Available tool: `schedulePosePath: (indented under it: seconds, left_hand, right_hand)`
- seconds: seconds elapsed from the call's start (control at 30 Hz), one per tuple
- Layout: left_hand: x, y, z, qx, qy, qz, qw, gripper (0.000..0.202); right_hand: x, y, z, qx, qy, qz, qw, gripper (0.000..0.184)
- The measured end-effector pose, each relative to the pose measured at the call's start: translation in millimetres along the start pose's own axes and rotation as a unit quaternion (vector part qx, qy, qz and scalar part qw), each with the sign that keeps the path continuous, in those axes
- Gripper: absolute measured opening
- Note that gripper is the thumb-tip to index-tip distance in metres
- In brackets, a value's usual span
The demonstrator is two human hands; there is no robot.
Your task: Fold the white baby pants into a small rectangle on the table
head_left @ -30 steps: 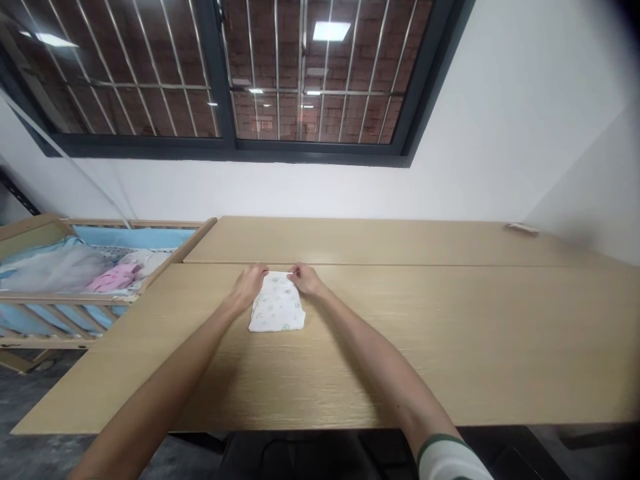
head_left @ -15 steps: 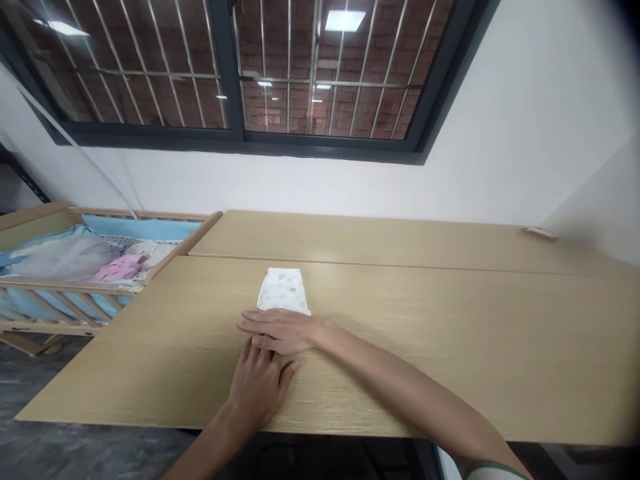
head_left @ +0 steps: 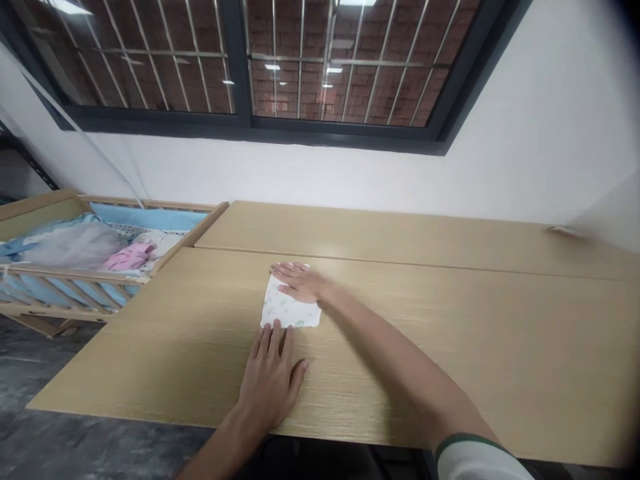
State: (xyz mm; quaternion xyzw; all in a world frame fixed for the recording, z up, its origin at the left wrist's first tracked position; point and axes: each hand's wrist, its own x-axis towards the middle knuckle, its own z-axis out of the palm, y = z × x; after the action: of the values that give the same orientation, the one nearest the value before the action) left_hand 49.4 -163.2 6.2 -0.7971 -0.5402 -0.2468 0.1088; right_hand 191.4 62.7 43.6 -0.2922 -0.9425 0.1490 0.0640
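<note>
A small white cloth [head_left: 286, 310] with a faint printed pattern lies flat on the light wooden table [head_left: 450, 333]. My right hand [head_left: 300, 281] rests flat across its far part, fingers stretched out to the left and covering the far edge. My left hand [head_left: 273, 373] lies palm down on the tabletop, its fingertips at the cloth's near edge. Its fingers are stretched and the thumb stands apart. Whether the cloth is one layer or folded, I cannot tell.
Left of the table stands a wooden crib [head_left: 170, 263] with blue lining, a pink cloth [head_left: 131, 256] and white bedding inside. A narrower board [head_left: 350, 230] runs along the wall behind the table, with a small pale item [head_left: 565, 231] at its right end. Above is a barred window [head_left: 340, 73].
My right hand has slid from the cloth's near edge to its far edge, uncovering the near part. My left hand, earlier partly under the right, now shows its fingertips at the near edge.
</note>
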Motion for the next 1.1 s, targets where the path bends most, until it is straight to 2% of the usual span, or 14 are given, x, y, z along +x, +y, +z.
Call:
schedulePosePath:
  seconds: [0.23,0.37,0.47,0.6,0.67,0.73,0.83,0.9,0.93,1.0,1.03,1.1]
  left_hand:
    - [1,3,-0.3,-0.01,0.002,-0.009,1.0,0.059]
    - [3,-2,0.7,0.001,-0.006,-0.003,1.0,0.057]
    - [12,-21,-4.3,-0.016,-0.028,0.025,0.999,0.04]
    - [29,-66,-15.1,-0.106,-0.088,0.057,0.989,0.035]
    - [37,-86,-15.4,-0.125,-0.094,0.071,0.985,0.032]
    - [44,-99,-11.8,-0.127,-0.091,0.099,0.983,0.027]
    - [56,-104,-7.8,-0.133,-0.115,0.128,0.976,0.027]
    - [66,-103,-11.2,-0.155,-0.138,0.114,0.971,0.03]
    - [71,-103,-14.9,-0.175,-0.149,0.095,0.969,0.031]
    - [83,-105,-23.7,-0.233,-0.165,0.041,0.957,0.033]
    - [89,-108,-27.6,-0.268,-0.177,0.017,0.947,0.035]
    - [100,-116,-32.0,-0.331,-0.211,-0.01,0.92,0.039]
  right_hand:
    - [8,16,-2,-0.03,0.035,0.009,0.999,0.063]
    - [3,21,-6,-0.041,0.072,0.079,0.993,0.064]
    - [-13,14,-10,-0.046,0.133,0.12,0.983,0.059]
    - [-49,-19,-20,-0.038,0.185,0.097,0.977,0.047]
    - [-68,-40,-25,-0.017,0.163,0.07,0.984,0.042]
    - [-87,-60,-29,0.009,0.11,0.051,0.993,0.044]
    - [-107,-76,-29,0.024,0.025,0.055,0.998,0.065]
    - [-114,-79,-25,0.019,0.002,0.066,0.998,0.077]
    - [-115,-79,-23,0.018,0.003,0.07,0.997,0.074]
    - [-114,-76,-21,0.032,0.021,0.075,0.996,0.056]
    - [-111,-73,-21,0.048,0.036,0.077,0.995,0.047]
    - [-104,-66,-22,0.091,0.07,0.088,0.989,0.039]
